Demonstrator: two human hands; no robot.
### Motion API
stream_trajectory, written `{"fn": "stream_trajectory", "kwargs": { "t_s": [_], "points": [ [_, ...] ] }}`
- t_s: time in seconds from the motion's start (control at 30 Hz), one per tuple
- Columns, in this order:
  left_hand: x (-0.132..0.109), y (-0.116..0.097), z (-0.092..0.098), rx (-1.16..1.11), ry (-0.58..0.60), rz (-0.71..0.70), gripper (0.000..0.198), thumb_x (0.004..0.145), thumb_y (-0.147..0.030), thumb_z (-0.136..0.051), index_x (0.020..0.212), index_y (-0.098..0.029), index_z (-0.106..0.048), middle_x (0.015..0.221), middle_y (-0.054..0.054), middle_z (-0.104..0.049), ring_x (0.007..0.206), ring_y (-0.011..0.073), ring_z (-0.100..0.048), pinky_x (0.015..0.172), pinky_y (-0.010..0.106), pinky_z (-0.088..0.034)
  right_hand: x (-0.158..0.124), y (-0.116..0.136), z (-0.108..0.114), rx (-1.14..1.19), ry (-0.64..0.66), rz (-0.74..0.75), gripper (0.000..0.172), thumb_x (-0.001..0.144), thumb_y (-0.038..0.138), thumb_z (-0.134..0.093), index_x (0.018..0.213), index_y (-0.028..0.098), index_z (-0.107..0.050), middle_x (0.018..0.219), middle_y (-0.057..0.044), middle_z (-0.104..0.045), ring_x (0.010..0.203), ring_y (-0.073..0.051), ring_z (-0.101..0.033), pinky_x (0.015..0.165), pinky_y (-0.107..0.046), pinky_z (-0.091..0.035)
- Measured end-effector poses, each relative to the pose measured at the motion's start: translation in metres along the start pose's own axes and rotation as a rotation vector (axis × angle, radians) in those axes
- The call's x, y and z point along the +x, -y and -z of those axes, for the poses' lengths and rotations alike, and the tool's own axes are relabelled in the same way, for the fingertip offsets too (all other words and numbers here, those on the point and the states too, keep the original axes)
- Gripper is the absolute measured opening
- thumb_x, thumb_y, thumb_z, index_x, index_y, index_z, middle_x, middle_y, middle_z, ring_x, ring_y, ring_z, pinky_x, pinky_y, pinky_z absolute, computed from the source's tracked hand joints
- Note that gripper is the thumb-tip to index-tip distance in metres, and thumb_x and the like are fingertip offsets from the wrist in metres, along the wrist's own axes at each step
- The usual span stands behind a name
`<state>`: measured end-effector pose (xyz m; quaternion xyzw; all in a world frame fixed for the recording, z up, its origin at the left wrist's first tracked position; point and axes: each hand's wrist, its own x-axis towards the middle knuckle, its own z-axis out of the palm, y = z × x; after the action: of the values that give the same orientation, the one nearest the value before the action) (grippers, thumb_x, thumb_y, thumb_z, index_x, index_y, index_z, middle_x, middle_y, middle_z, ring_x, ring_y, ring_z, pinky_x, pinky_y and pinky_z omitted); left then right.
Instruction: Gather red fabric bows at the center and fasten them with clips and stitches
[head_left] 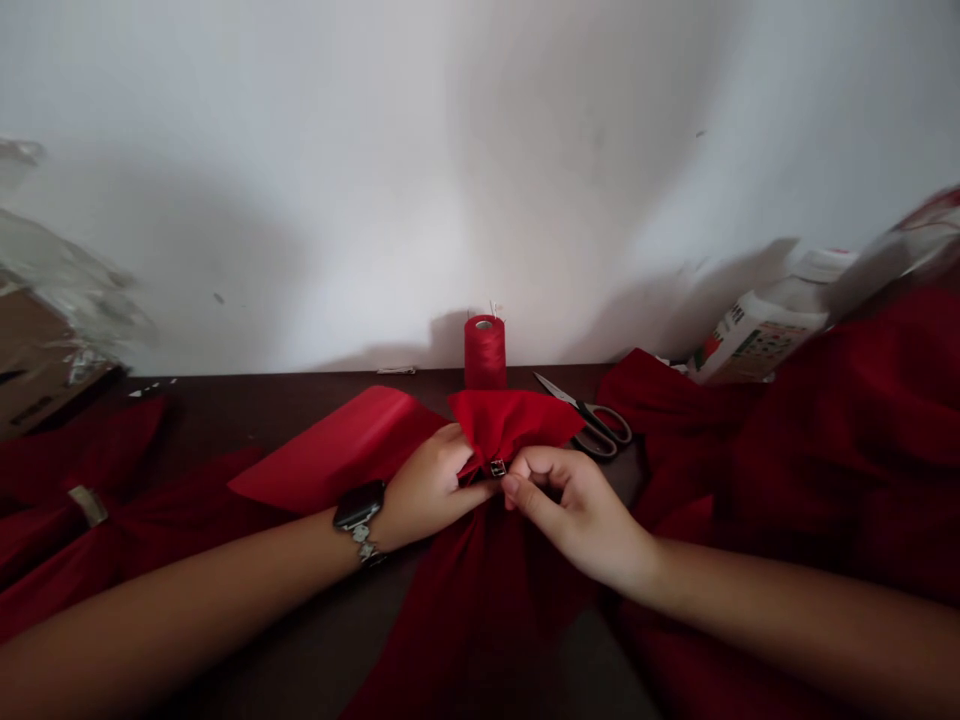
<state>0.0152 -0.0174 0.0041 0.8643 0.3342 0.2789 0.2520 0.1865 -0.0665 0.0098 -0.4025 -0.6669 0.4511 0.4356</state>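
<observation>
Dark table (307, 640), red fabric (514, 420) bunched in left grip (429, 482), right grip (581, 515) pinched beside buckle (498, 468)

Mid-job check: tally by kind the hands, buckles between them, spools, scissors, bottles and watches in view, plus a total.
Hands: 2 (left hand, right hand)
Buckle: 1
Spool: 1
Scissors: 1
Bottle: 1
Watch: 1
Total: 7

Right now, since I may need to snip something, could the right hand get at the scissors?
Probably yes: the scissors lie just beyond the right hand, mostly uncovered, though that hand is busy by the small buckle on the red cloth.
</observation>
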Motion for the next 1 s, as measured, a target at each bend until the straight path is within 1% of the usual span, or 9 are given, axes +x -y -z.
{"fn": "stream_trajectory", "kwargs": {
  "t_s": [0.2,0.3,0.4,0.53,0.63,0.77,0.83,0.9,1.0],
  "points": [
    [0.0,-0.001,0.002,-0.016,-0.034,-0.014,0.02,0.077,-0.028,-0.065,0.094,-0.018,-0.063,0.104,0.007,-0.068,0.09,0.0218,-0.062,0.083,0.034,-0.048,0.001,-0.002,0.0,0.04,0.013,0.013,0.027,0.085,0.028,-0.049,0.061,0.015,-0.051,0.053,0.004,-0.043,0.051,-0.007,-0.038,0.051,-0.019,-0.032],
    [-0.001,-0.002,0.002,-0.006,-0.049,0.015,0.021,0.077,-0.03,-0.065,0.093,-0.017,-0.061,0.101,0.008,-0.068,0.088,0.0219,-0.062,0.081,0.034,-0.049,0.001,-0.002,0.0,0.035,0.015,0.026,0.027,0.084,0.028,-0.049,0.06,0.015,-0.051,0.053,0.003,-0.044,0.051,-0.007,-0.038,0.051,-0.019,-0.032],
    [-0.001,-0.003,0.003,-0.003,-0.049,0.052,0.024,0.075,-0.031,-0.066,0.094,-0.017,-0.06,0.101,0.008,-0.067,0.085,0.0218,-0.063,0.078,0.033,-0.05,0.003,-0.003,0.0,0.039,0.026,0.032,0.028,0.084,0.029,-0.049,0.06,0.014,-0.05,0.052,0.004,-0.041,0.049,-0.006,-0.034,0.047,-0.018,-0.028],
    [-0.002,-0.003,0.002,-0.049,-0.059,0.09,0.033,0.073,-0.033,-0.068,0.099,-0.017,-0.055,0.099,0.007,-0.067,0.084,0.022,-0.064,0.075,0.033,-0.051,0.004,-0.004,0.0,0.06,0.044,0.013,0.029,0.084,0.031,-0.05,0.06,0.015,-0.05,0.049,0.005,-0.039,0.045,-0.005,-0.031,0.043,-0.018,-0.025],
    [-0.005,-0.001,0.003,-0.094,-0.066,0.069,0.045,0.074,-0.032,-0.067,0.111,-0.017,-0.047,0.104,0.009,-0.064,0.092,0.0233,-0.062,0.08,0.035,-0.051,0.005,-0.005,-0.001,0.081,0.051,-0.007,0.029,0.083,0.032,-0.05,0.06,0.015,-0.05,0.048,0.005,-0.037,0.044,-0.005,-0.03,0.041,-0.017,-0.024],
    [-0.007,0.003,0.006,-0.174,-0.007,-0.022,0.058,0.076,-0.034,-0.067,0.124,-0.017,-0.04,0.122,0.014,-0.055,0.111,0.027,-0.054,0.095,0.043,-0.046,0.005,-0.006,-0.002,0.082,0.024,0.002,0.029,0.083,0.032,-0.05,0.06,0.015,-0.049,0.05,0.005,-0.038,0.046,-0.005,-0.031,0.042,-0.018,-0.024],
    [-0.007,0.005,0.008,-0.253,0.006,-0.031,0.057,0.082,-0.033,-0.06,0.131,-0.017,-0.036,0.131,0.015,-0.05,0.121,0.0267,-0.048,0.103,0.044,-0.04,0.006,-0.008,-0.001,0.07,0.014,0.011,0.029,0.084,0.032,-0.05,0.061,0.015,-0.05,0.051,0.004,-0.039,0.047,-0.006,-0.031,0.043,-0.018,-0.025],
    [-0.006,0.007,0.01,-0.334,0.001,-0.008,0.053,0.087,-0.032,-0.054,0.134,-0.017,-0.035,0.134,0.014,-0.049,0.124,0.0248,-0.047,0.105,0.041,-0.038,0.007,-0.009,0.0,0.064,0.012,0.011,0.028,0.084,0.031,-0.05,0.061,0.015,-0.051,0.05,0.004,-0.039,0.047,-0.006,-0.031,0.044,-0.018,-0.025],
    [-0.003,0.008,0.01,-0.402,-0.022,0.018,0.054,0.085,-0.032,-0.058,0.132,-0.016,-0.039,0.131,0.014,-0.052,0.121,0.0243,-0.05,0.104,0.038,-0.04,0.008,-0.012,0.001,0.072,0.015,-0.002,0.028,0.085,0.03,-0.049,0.061,0.015,-0.051,0.05,0.005,-0.039,0.046,-0.006,-0.031,0.044,-0.019,-0.024]
  ]
}}
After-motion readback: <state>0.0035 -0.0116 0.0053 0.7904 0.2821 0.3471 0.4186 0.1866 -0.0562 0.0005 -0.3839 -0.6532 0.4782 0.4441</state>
